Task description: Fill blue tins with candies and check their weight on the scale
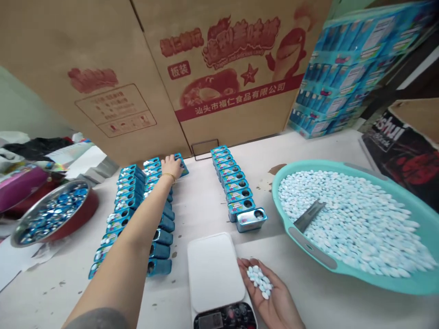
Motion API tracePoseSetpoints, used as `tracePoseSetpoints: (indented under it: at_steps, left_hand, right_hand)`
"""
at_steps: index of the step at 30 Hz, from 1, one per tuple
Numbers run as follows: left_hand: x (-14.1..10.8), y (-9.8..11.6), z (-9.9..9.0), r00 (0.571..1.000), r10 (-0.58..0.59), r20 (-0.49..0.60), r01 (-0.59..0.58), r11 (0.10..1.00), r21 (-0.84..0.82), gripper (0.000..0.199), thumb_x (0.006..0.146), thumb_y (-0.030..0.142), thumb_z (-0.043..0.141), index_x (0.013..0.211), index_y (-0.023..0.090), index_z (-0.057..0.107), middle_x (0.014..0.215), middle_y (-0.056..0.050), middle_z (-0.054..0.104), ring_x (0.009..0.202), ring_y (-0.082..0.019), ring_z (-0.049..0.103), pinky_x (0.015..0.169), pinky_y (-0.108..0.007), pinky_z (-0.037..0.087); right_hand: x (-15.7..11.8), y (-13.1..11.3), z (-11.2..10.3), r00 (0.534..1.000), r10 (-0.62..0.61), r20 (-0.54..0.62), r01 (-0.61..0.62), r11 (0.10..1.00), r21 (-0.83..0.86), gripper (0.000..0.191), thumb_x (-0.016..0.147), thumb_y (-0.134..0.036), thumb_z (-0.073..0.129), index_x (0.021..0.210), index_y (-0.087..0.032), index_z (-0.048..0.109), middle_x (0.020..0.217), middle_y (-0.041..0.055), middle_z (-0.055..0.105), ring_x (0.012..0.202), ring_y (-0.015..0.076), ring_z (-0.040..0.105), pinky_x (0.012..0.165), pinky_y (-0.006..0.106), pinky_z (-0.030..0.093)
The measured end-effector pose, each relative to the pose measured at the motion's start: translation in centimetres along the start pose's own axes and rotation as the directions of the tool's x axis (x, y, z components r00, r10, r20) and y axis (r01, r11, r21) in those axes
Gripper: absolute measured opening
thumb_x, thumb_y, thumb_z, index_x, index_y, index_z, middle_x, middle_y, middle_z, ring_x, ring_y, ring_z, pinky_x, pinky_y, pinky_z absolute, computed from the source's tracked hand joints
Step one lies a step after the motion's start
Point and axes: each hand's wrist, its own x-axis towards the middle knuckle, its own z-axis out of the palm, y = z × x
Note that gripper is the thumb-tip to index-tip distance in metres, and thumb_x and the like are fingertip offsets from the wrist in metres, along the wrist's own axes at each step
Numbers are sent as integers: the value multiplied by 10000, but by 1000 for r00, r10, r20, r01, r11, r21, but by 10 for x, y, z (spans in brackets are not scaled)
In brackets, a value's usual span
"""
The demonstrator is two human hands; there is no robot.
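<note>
My left hand (171, 166) reaches to the far end of the rows of small blue tins on the left and rests at a blue tin (184, 165) there; its fingertips are partly hidden. Cupped palm up, my right hand (265, 292) holds a small heap of pale blue candies (260, 281) just right of the white scale (212, 269). Another row of blue tins (236, 185) runs down the middle, with a silvery tin (251, 220) at its near end. Many pale candies fill the turquoise basin (308, 249) on the right, where a metal scoop (309, 215) lies.
Large cardboard boxes (164, 96) stand behind the table. At the left is a metal bowl (78, 219) of shiny blue pieces. Stacked blue packs (336, 77) stand at the back right, near a dark printed box (394, 137). A wire stand (205, 150) touches the cardboard.
</note>
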Motion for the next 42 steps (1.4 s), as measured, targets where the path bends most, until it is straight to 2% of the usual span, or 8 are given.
tracePoseSetpoints:
  at_steps: [7, 11, 16, 24, 31, 34, 37, 42]
  left_hand:
    - [-25, 9, -34, 986, 163, 44, -165, 985, 45, 226, 846, 206, 424, 968, 138, 601, 1133, -134, 513, 1080, -286, 432, 933, -423, 262]
    - [-97, 11, -87, 950, 304, 74, -305, 952, 15, 238, 868, 296, 419, 939, 152, 594, 1062, -106, 525, 895, -235, 534, 750, -335, 378]
    - [-205, 45, -126, 812, 551, 195, -527, 834, -163, 230, 882, 341, 452, 819, 181, 604, 892, -57, 556, 725, -157, 552, 632, -278, 400]
    - [-254, 82, -107, 760, 618, 201, -576, 783, -233, 198, 872, 333, 509, 912, 152, 576, 899, -73, 573, 775, -179, 573, 667, -288, 437]
    - [-311, 100, -121, 837, 540, -85, -511, 717, -474, 224, 923, 350, 438, 1002, 157, 522, 916, -60, 576, 839, -167, 549, 737, -286, 460]
    - [-348, 135, -99, 755, 654, -41, -549, 597, -585, 250, 916, 298, 449, 1128, 171, 490, 989, -70, 564, 862, -164, 556, 716, -274, 479]
    - [-371, 170, -72, 797, 604, -14, -507, 656, -559, 268, 908, 265, 456, 1154, 162, 481, 1005, -85, 543, 882, -186, 556, 676, -284, 491]
    - [-380, 196, -52, 833, 547, -85, -510, 698, -503, 180, 912, 185, 412, 1057, 145, 512, 1033, -88, 529, 857, -183, 561, 603, -264, 496]
  right_hand:
    - [8, 4, 8, 999, 0, 38, 2, 999, -36, 41, 751, -101, 624, 761, -92, 663, 840, 112, 735, 938, 201, 689, 931, 309, 517]
    - [4, -1, 4, 999, 13, 33, -12, 999, -46, 63, 759, -98, 598, 765, -92, 660, 837, 112, 730, 932, 199, 689, 890, 303, 540]
    - [-9, -9, -11, 999, -24, 27, 25, 998, -56, 100, 767, -84, 566, 793, -72, 662, 878, 147, 724, 963, 225, 679, 863, 317, 554]
    - [-42, -10, -22, 998, -34, 54, 38, 996, -81, 168, 815, -97, 494, 839, -86, 660, 915, 148, 723, 1012, 219, 661, 849, 316, 564]
    - [-74, -6, -23, 997, 23, 72, -16, 995, -104, 235, 861, -125, 436, 926, -85, 658, 922, 131, 726, 967, 196, 675, 820, 310, 571]
    - [-81, -1, -27, 995, 85, 52, -77, 989, -130, 262, 898, -190, 417, 956, -96, 655, 833, 84, 729, 735, 143, 700, 629, 232, 585]
    - [-82, 2, -35, 996, 90, 5, -89, 988, -123, 268, 912, -231, 417, 953, -113, 654, 780, 50, 722, 631, 105, 679, 551, 174, 553]
    - [-81, 1, -46, 997, 68, -40, -73, 990, -120, 263, 894, -226, 415, 934, -138, 660, 908, 77, 726, 890, 151, 687, 835, 284, 550]
